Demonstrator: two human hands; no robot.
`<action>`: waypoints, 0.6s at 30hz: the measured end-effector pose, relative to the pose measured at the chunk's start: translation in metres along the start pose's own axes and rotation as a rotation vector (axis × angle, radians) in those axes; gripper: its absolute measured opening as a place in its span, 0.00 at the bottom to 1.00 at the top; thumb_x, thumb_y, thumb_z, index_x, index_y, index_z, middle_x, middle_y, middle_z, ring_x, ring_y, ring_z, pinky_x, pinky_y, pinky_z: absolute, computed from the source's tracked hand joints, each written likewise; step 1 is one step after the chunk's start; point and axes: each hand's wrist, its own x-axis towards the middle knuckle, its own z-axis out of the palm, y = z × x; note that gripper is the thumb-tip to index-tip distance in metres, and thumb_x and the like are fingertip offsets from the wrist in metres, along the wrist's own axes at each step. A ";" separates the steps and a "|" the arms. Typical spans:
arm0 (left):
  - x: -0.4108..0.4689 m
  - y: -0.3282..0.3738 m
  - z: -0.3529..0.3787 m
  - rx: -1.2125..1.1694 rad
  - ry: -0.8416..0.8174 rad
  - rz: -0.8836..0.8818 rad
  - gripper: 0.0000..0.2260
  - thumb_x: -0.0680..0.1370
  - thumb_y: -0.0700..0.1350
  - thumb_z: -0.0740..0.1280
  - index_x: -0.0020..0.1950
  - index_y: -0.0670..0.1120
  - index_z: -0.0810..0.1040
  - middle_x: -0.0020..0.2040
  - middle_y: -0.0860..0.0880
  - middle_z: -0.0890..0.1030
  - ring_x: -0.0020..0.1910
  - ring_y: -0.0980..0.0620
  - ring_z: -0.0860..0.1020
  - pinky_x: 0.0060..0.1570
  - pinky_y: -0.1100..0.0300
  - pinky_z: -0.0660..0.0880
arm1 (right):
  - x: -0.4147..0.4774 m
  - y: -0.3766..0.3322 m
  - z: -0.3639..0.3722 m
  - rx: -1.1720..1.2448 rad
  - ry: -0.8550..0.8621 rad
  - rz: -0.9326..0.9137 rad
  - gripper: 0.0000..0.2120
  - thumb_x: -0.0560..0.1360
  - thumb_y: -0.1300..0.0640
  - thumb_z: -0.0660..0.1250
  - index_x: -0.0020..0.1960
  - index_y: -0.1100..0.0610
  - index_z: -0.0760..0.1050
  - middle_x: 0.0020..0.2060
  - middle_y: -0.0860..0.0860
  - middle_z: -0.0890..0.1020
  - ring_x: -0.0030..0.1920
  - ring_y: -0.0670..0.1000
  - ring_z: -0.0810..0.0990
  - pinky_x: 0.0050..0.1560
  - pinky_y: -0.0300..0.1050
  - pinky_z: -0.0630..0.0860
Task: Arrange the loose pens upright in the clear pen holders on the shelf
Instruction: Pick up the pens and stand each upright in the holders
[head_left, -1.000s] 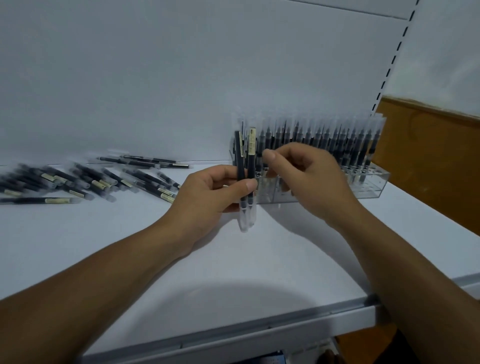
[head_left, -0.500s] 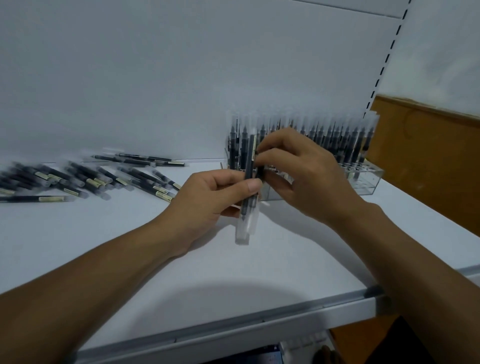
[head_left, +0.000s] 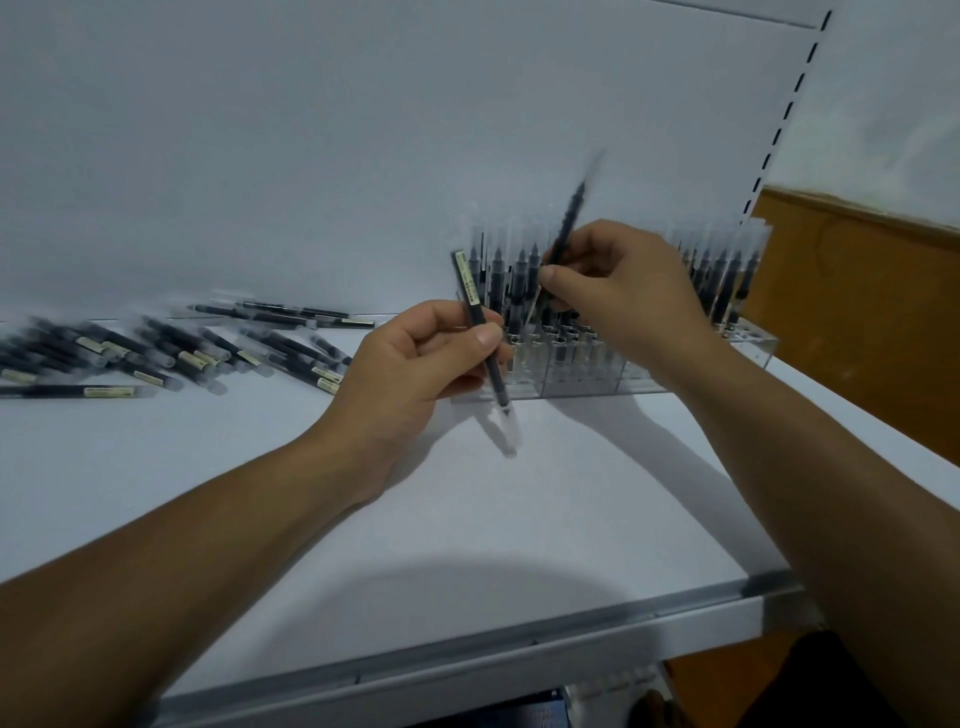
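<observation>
**Loose pens** (head_left: 171, 353): dark barrels with pale labels and clear caps. They lie flat in a scattered heap at the far left of the white shelf (head_left: 363, 493). A few more lie in a row behind the heap, near the back panel (head_left: 311, 130). One separate pen (head_left: 78, 391) lies flat in front of the heap.

**Labelled pen** (head_left: 470, 291): dark barrel, pale label near the upper end, clear cap at the lower end. It is held above the shelf just in front of the holder, nearly upright, with its top leaning left.

**Left hand** (head_left: 415, 364): forearm reaching in from lower left. The fingers are curled round the labelled pen and the thumb is pressed against its barrel.

**Blurred pen** (head_left: 566, 228): dark and motion-smeared, tilted with its upper end to the right, above the holder's left part.

**Right hand** (head_left: 623, 296): forearm reaching in from lower right. The thumb and curled fingers pinch the lower part of the blurred pen.

**Clear pen holder** (head_left: 748, 343): a transparent compartmented block standing on the shelf against the back panel, partly hidden by the right hand.

**Standing pens** (head_left: 727, 270): upright in the holder in close rows, clear caps uppermost.

**Slotted upright** (head_left: 789, 109) and **wooden panel** (head_left: 857, 312): at far right, beyond the shelf.
</observation>
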 end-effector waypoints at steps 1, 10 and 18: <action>0.000 0.000 0.000 0.003 0.002 0.000 0.11 0.70 0.46 0.69 0.50 0.45 0.80 0.41 0.48 0.85 0.45 0.52 0.82 0.56 0.54 0.77 | 0.002 0.000 0.001 -0.023 -0.006 0.009 0.06 0.74 0.52 0.72 0.48 0.52 0.80 0.41 0.49 0.84 0.44 0.51 0.84 0.50 0.55 0.81; 0.000 0.001 0.001 0.024 -0.007 0.002 0.09 0.72 0.44 0.69 0.51 0.45 0.79 0.42 0.48 0.85 0.46 0.52 0.82 0.59 0.49 0.76 | 0.004 -0.003 0.003 -0.192 -0.111 0.034 0.07 0.73 0.54 0.73 0.40 0.51 0.76 0.39 0.50 0.83 0.43 0.52 0.84 0.52 0.53 0.81; 0.001 0.001 -0.001 0.038 0.003 0.006 0.06 0.75 0.42 0.67 0.52 0.46 0.79 0.43 0.48 0.86 0.46 0.52 0.83 0.58 0.49 0.76 | -0.001 0.000 0.006 -0.334 -0.146 0.025 0.14 0.77 0.49 0.68 0.39 0.59 0.79 0.32 0.52 0.80 0.33 0.48 0.76 0.31 0.37 0.67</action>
